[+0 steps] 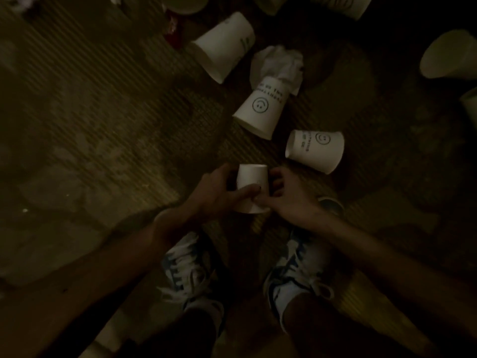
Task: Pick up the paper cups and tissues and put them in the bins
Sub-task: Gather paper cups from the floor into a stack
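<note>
left hand point(219, 189) and right hand point(286, 195) curled round paper cup point(251, 180), forearms converging

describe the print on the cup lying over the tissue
White cup with a dark smiley face and text, clearest in the head view.

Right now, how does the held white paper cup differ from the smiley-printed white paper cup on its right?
Held cup: base up, gripped by left hand and right hand; floor cup: on its side, untouched. Held cup looks blank; floor cup shows a smiley. Both are white paper.
</note>
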`<move>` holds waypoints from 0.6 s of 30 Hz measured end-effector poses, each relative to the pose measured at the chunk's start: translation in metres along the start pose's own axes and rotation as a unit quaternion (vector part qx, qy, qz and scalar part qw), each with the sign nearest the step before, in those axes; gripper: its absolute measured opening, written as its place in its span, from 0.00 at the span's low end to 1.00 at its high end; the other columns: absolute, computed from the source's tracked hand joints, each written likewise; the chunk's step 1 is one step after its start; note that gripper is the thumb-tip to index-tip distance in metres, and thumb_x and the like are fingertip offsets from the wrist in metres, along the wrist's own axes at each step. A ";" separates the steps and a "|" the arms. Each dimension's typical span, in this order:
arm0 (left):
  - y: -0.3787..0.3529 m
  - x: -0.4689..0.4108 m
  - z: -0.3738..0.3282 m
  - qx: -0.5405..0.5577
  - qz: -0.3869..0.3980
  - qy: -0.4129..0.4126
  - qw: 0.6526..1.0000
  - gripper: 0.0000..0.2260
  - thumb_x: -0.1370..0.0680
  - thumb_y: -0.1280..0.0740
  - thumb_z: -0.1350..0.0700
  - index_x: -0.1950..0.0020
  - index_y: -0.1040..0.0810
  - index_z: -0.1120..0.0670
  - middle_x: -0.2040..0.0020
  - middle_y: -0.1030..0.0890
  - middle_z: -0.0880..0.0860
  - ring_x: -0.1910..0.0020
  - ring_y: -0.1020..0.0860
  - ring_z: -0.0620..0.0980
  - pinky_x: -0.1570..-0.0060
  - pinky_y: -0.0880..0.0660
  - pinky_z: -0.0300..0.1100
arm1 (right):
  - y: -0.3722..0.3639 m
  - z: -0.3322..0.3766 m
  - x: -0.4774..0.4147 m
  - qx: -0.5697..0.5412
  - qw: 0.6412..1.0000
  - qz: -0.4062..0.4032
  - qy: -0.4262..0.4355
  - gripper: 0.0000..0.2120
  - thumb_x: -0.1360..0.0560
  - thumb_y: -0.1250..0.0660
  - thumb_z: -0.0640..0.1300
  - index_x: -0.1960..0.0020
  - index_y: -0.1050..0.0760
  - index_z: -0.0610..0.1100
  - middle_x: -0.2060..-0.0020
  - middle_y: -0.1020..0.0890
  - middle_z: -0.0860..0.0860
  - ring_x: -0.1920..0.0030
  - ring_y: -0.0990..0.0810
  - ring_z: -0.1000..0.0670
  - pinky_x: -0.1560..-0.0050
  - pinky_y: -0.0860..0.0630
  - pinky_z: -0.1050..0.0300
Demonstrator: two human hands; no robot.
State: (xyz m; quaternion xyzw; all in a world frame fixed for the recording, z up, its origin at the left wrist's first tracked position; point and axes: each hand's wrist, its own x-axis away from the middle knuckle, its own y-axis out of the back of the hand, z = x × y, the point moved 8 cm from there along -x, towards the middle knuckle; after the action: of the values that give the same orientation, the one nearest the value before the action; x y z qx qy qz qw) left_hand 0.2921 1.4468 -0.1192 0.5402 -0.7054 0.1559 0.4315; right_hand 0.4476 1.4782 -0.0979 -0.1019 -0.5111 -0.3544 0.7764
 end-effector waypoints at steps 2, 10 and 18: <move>0.004 -0.001 -0.005 0.039 0.004 -0.005 0.999 0.29 0.31 0.27 0.37 0.34 0.25 0.49 0.48 0.22 0.42 0.56 0.24 0.34 0.66 0.28 0.23 | 0.000 0.006 0.000 0.008 1.000 0.010 0.024 0.25 0.29 0.25 0.50 0.37 0.33 0.51 0.45 0.23 0.53 0.48 0.22 0.53 0.47 0.21 0.51; 0.006 -0.001 -0.067 0.282 0.019 -0.137 0.949 0.18 0.33 0.21 0.49 0.46 0.23 0.44 0.54 0.15 0.39 0.55 0.17 0.39 0.62 0.22 0.31 | 0.049 0.057 0.011 0.007 0.985 0.053 0.163 0.28 0.31 0.25 0.41 0.33 0.29 0.50 0.43 0.19 0.55 0.43 0.20 0.56 0.44 0.21 0.55; 0.033 -0.015 -0.132 0.285 0.003 -0.238 0.928 0.06 0.29 0.25 0.45 0.54 0.18 0.39 0.55 0.15 0.41 0.56 0.16 0.42 0.63 0.22 0.33 | 0.107 0.094 0.014 0.078 0.961 -0.025 0.262 0.22 0.32 0.34 0.58 0.39 0.29 0.61 0.43 0.24 0.66 0.43 0.25 0.70 0.47 0.26 0.70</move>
State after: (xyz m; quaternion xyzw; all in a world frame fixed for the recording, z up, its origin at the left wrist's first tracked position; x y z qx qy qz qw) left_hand 0.3214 1.5588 -0.0465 0.6598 -0.7148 0.2185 0.0780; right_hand 0.4530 1.5986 -0.0215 0.0685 -0.3179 -0.3465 0.8799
